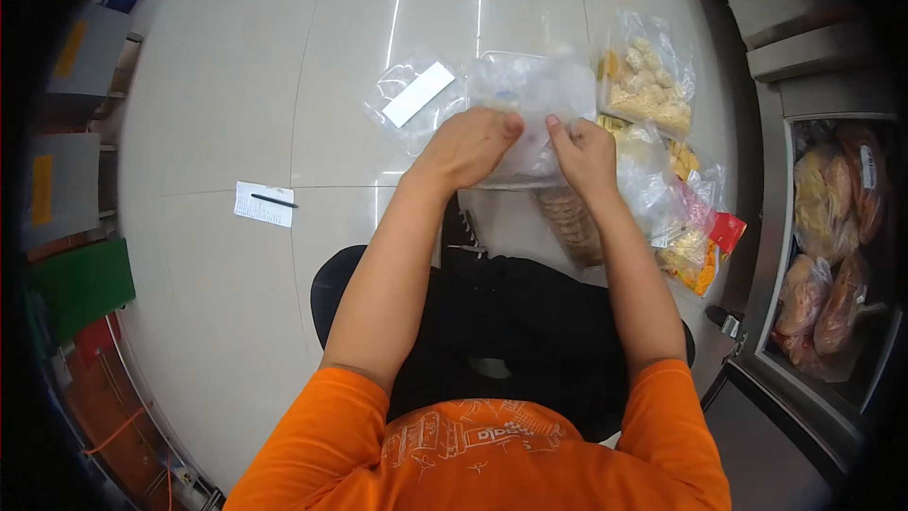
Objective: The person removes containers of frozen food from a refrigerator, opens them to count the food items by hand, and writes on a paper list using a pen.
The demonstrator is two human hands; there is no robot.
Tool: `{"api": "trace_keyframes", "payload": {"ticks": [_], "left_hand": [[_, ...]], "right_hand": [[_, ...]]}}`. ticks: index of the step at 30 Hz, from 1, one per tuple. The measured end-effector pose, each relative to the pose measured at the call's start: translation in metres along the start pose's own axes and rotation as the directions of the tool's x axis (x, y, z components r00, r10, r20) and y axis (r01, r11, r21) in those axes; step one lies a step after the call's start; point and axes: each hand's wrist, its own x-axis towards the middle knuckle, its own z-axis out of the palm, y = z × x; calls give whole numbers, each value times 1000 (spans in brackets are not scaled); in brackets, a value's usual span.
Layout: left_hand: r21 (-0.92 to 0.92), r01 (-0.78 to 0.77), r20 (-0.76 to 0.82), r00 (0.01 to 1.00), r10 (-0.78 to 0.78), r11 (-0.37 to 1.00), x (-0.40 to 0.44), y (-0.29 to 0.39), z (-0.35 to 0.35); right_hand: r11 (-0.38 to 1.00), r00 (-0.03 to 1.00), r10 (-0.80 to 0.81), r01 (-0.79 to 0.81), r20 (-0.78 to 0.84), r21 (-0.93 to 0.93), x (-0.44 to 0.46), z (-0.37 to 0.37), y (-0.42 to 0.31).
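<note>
A translucent plastic bag (pixel 534 85) is stretched between my two hands above the floor. My left hand (pixel 470 144) is closed on its left side, fingers curled under and thumb pointing inward. On the opposite side, my right hand (pixel 586 153) grips the bag with its thumb raised. What lies inside the bag is too blurred to make out. Just left of it, a clear plastic bag (pixel 392 128) lies flat with a white rectangular piece (pixel 419 95) on it. Below the bag, partly behind my right forearm, rests a pack of brownish, ridged food (pixel 570 225).
Bagged pale, round food pieces (pixel 653 90) and several other packs, one with a red corner (pixel 727 229), lie to the right. An open chest (pixel 774 227) holds bagged goods. A paper (pixel 263 212) with a black pen (pixel 272 200) lies left. Shelving (pixel 80 161) lines the left edge.
</note>
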Motion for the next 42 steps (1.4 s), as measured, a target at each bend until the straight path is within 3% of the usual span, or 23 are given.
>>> {"api": "trace_keyframes", "payload": {"ticks": [1,2,3,5,6,7,8,9,10,12,15,18,21,24,27,28,30,33,36,37,39,40,42], "left_hand": [[-112,66,13,998,-65,991,-3,7,-8],[-219,133,36,991,-128,967,-6,14,-12],[-169,184,-48,980,-194,968,-8,24,-11],[-78,287,-229,927,-297,955,-7,45,-6],[81,122,-469,880,-70,989,-3,43,-1],[265,-8,-641,746,183,964,3,34,10],[457,-88,-726,538,428,885,7,30,17],[473,-96,-651,632,421,876,6,25,19],[487,-108,-566,717,407,867,5,21,21],[221,-180,-304,921,243,959,6,0,29],[152,-214,-386,886,258,965,1,4,35],[151,-206,-386,888,250,967,7,-21,41],[131,-48,-370,924,94,990,5,-14,39],[-65,116,-342,930,-131,991,5,-12,32],[-134,-213,-456,880,131,968,-3,-10,35],[82,-259,-468,843,267,962,0,-14,33],[494,-304,-397,755,522,814,5,-27,27],[311,10,-593,784,186,950,1,-34,35],[143,162,-699,715,-16,976,11,-61,52],[79,181,-699,711,-75,980,14,-69,57],[-50,219,-694,694,-191,975,18,-72,57],[-270,201,-623,710,-330,942,19,-76,53],[-659,174,-400,743,-537,732,16,-76,31]], "right_hand": [[996,993,79,-82,-90,-33,-1,2,-21],[996,980,12,-29,-199,-84,-2,6,-26],[989,951,-55,11,-304,-146,-3,9,-32],[870,751,-469,304,-465,-387,3,24,-6],[856,755,-488,318,-437,-407,2,23,-7],[842,761,-505,330,-408,-428,1,22,-9],[827,767,-520,340,-377,-448,0,20,-11],[885,799,-461,380,-386,-270,0,20,-12],[916,838,-399,345,-373,-204,-2,18,-12],[960,904,-279,272,-325,-66,-5,14,-12],[840,827,-486,353,-283,-412,-6,19,-3],[661,801,-599,503,14,-557,-11,11,1],[557,766,-642,441,-29,-704,-29,13,-15],[609,780,-625,519,40,-599,-19,33,-6],[525,745,-666,495,27,-692,-15,42,1],[525,756,-654,480,27,-703,-14,43,3],[527,778,-628,449,26,-722,-15,43,0],[483,794,-602,441,78,-756,-13,45,-2],[657,761,-649,549,-17,-516,-27,42,-17],[616,774,-632,528,33,-584,-30,42,-21],[510,798,-589,492,130,-706,-33,45,-27],[516,797,-592,492,123,-701,-31,47,-26],[526,793,-599,493,109,-693,-25,51,-20]]}}
